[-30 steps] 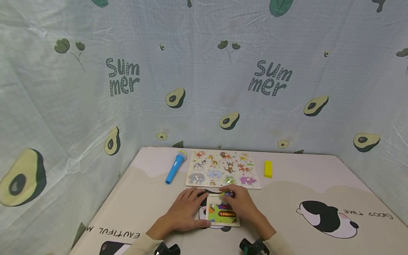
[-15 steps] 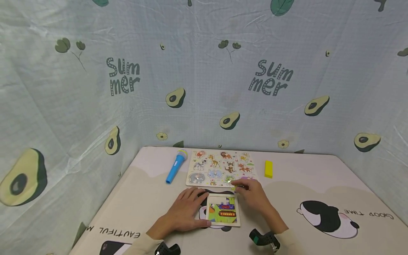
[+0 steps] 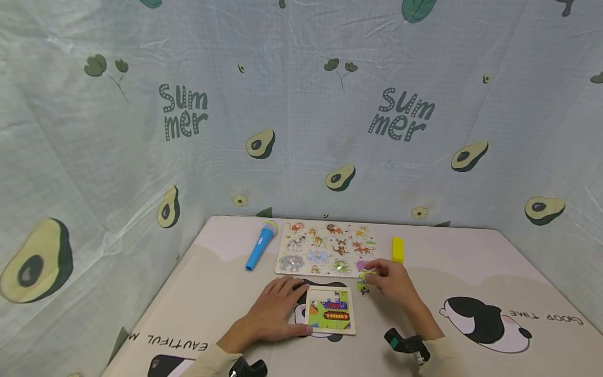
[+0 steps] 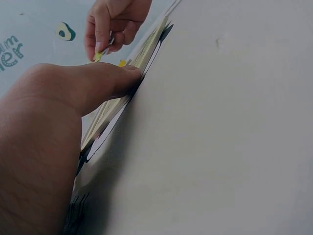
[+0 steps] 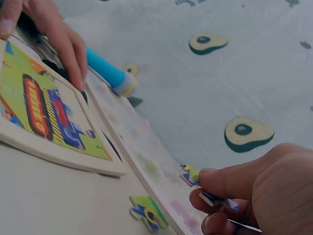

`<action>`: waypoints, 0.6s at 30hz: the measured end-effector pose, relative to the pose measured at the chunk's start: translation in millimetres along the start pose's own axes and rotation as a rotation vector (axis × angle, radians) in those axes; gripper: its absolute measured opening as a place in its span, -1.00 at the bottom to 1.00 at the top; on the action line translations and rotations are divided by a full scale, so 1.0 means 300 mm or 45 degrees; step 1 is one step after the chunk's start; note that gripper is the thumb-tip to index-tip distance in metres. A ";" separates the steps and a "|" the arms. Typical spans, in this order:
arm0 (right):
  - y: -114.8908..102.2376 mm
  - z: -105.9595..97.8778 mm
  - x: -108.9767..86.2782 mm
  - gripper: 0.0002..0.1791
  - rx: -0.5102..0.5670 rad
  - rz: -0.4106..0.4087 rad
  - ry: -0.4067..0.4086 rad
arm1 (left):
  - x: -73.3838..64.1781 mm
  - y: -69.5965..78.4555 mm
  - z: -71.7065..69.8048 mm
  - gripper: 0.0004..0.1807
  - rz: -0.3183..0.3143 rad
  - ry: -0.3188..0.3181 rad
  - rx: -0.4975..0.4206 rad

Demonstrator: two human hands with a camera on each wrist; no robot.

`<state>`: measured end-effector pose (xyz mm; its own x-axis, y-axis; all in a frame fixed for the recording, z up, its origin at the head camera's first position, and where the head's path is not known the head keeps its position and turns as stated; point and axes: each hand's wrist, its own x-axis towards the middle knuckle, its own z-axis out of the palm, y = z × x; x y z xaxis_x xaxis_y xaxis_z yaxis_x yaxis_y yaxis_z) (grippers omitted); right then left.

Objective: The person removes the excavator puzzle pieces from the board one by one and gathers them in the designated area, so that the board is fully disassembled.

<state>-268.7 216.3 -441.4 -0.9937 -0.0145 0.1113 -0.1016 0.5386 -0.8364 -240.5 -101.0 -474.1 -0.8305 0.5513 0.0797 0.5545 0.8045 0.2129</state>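
Note:
In the head view my left hand (image 3: 278, 310) lies along the left side of a small jigsaw puzzle tray (image 3: 353, 314), thumb at its lower left corner and fingers by the upper one. The tray holds a partly filled picture of an orange-tracked vehicle on green; its top shows bare wood. My right hand (image 3: 395, 283), right of the tray, pinches a yellow, green and blue puzzle piece (image 5: 190, 175) between thumb and finger. Another puzzle piece (image 5: 215, 199) is tucked among its fingers. Below that hand a loose green and blue puzzle piece (image 5: 150, 214) lies on the table.
Behind the tray lies a wooden animal puzzle board (image 3: 306, 256), its near right corner partly covered by my right hand. A blue toy microphone (image 3: 260, 247) rests left of the board, and a yellow block (image 3: 398, 249) stands to its right. A printed curtain (image 3: 292, 110) surrounds the table.
My right hand has moved from the tray's upper right corner out to the right, near the animal board. A loose puzzle piece now shows on the table there. My left hand stays put.

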 end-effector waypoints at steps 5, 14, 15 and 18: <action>0.033 -0.024 0.006 -0.83 -0.023 0.022 0.000 | 0.000 0.001 -0.002 0.06 0.005 0.010 -0.003; 0.083 -0.041 0.007 -0.84 -0.128 0.106 -0.014 | 0.001 0.000 0.002 0.06 0.004 0.007 -0.004; 0.086 -0.042 0.007 -0.84 -0.128 0.118 -0.014 | 0.001 -0.001 0.002 0.06 0.004 0.006 -0.004; 0.094 -0.047 0.008 -0.85 -0.108 0.147 -0.017 | 0.003 -0.002 0.004 0.06 0.005 0.006 0.000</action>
<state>-273.3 243.2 -457.1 -0.9991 0.0411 0.0092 0.0177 0.6067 -0.7947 -241.5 -100.6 -475.4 -0.8285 0.5535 0.0852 0.5578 0.8022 0.2128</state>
